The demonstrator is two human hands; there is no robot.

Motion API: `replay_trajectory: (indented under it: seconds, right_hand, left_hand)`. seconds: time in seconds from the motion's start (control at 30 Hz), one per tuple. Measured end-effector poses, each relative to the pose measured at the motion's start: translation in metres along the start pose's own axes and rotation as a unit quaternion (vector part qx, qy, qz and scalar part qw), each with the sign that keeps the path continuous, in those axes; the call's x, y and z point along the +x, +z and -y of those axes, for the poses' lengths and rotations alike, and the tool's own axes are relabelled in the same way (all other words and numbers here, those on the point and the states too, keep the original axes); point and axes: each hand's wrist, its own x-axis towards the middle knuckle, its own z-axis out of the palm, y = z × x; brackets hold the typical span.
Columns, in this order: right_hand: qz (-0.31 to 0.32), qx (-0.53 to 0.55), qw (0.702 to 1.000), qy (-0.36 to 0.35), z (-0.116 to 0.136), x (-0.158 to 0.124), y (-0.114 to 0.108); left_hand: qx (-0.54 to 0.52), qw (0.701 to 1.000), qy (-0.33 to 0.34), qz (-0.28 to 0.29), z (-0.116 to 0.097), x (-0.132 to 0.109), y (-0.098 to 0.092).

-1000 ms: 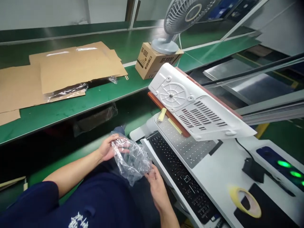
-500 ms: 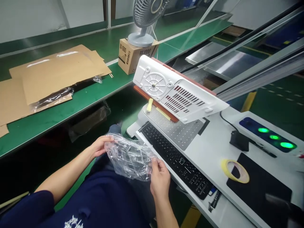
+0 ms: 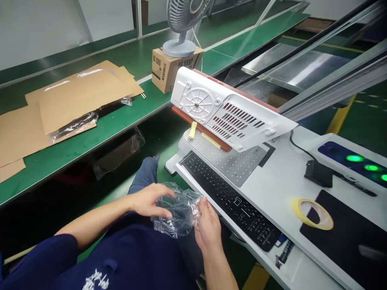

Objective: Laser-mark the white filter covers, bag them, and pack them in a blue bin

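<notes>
A crumpled clear plastic bag (image 3: 178,209) hangs above my lap between my two hands. My right hand (image 3: 208,225) grips its right end, thumb and fingers pinched on the film. At the bag's left side is my left hand (image 3: 152,201), thumb and fingers apart, lying over or against the plastic without gripping it. The black keyboard (image 3: 229,201) lies in a tray just beyond my right hand.
A white vented housing (image 3: 223,112) stands tilted over a perforated plate (image 3: 242,169). Yellow tape (image 3: 314,213) lies on a black mat (image 3: 347,237). Flat cardboard (image 3: 81,96) and a fan (image 3: 181,44) on a carton (image 3: 163,74) occupy the green bench (image 3: 121,121).
My left hand has let go of the bag's left edge, opened and moved right toward my right hand. The bag is bunched smaller. My right hand keeps its grip.
</notes>
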Motion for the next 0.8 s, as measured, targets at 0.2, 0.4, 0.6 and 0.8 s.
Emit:
replay_trajectory:
  seconds: [0.2, 0.4, 0.6, 0.8]
  right_hand:
    - [-0.101, 0.149, 0.984, 0.018, -0.007, -0.011, -0.027]
    - [-0.191, 0.193, 0.962, 0.018, -0.035, -0.005, -0.061]
    - [-0.156, 0.152, 0.976, -0.010, -0.038, 0.016, -0.058]
    - [-0.142, 0.005, 0.990, 0.000, -0.040, 0.033, -0.060]
  left_hand:
    - [0.159, 0.966, -0.063, 0.197, 0.045, 0.022, 0.077]
    - [0.156, 0.959, -0.083, 0.223, 0.051, 0.031, 0.074]
    - [0.175, 0.919, -0.055, 0.348, 0.065, 0.033, 0.071]
    - [0.153, 0.964, -0.097, 0.197, 0.064, 0.036, 0.032]
